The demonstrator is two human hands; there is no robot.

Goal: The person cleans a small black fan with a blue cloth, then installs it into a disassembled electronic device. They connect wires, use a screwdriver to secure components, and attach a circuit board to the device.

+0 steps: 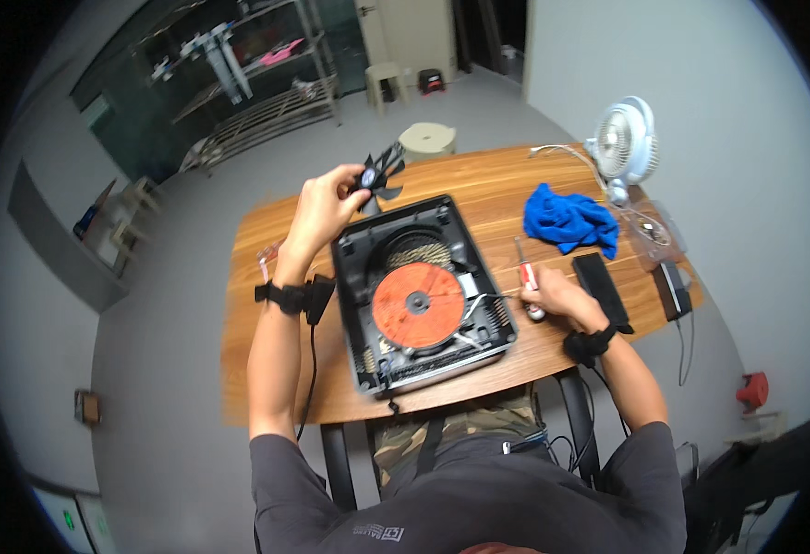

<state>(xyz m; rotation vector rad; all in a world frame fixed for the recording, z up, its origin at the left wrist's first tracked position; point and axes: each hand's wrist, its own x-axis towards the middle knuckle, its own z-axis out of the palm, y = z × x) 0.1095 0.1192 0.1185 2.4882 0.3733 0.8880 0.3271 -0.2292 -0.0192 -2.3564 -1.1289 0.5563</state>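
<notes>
My left hand [328,200] is raised over the far left corner of the open black appliance housing, pinching a black fan blade [388,177] with several vanes and a pale hub. On the table below, the housing [348,323] holds a round orange-red coil disc [405,319] with a dark centre. White wires [468,319] run along the right side of the disc. Just right of the housing, my right hand [557,294] has its fingers closed around the red and white handle of a screwdriver [528,274]. The screwdriver's shaft points away from me. My fingers hide the middle of its handle.
A blue cloth [567,220] lies crumpled on the wooden table [479,171], near a flat black case [601,288]. At the right edge stand a pale desk fan [625,143], a clear tray [654,235] and a black box [673,291]. A stool [427,138] is beyond.
</notes>
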